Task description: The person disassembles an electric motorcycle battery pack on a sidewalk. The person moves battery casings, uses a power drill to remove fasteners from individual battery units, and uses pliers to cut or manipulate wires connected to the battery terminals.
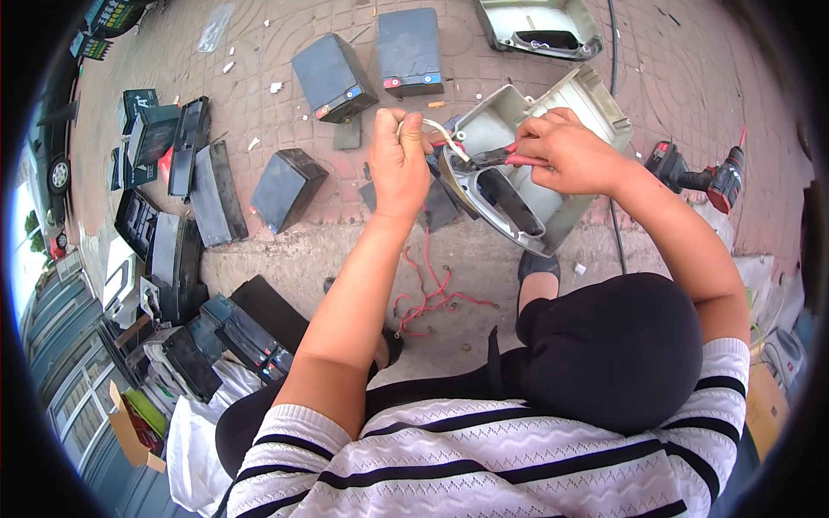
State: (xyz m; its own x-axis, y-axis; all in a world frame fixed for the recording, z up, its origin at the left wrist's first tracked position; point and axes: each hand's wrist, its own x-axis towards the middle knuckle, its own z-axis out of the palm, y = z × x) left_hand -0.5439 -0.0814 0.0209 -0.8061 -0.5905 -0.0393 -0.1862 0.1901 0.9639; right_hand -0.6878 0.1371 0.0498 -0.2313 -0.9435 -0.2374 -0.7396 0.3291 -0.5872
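Observation:
My left hand (401,166) is closed in a fist around a white cable (451,136), which arches over to the grey-white plastic casing (566,223). In my right hand (566,154) is a pair of pliers with red handles (528,161). Their dark jaws reach to the cable's end beside the casing; whether they bite on it I cannot tell. The casing rests tilted in front of me, with a dark oval opening (509,203) in its near side. Behind the left hand, a dark block (432,207) is partly hidden.
Dark batteries (332,73) stand on the paving ahead, with more batteries and opened black cases (173,246) along the left. Red wires (425,302) lie near my feet. A cordless drill (704,177) lies at right, past a black cable (615,233). Another casing (540,22) lies farther off.

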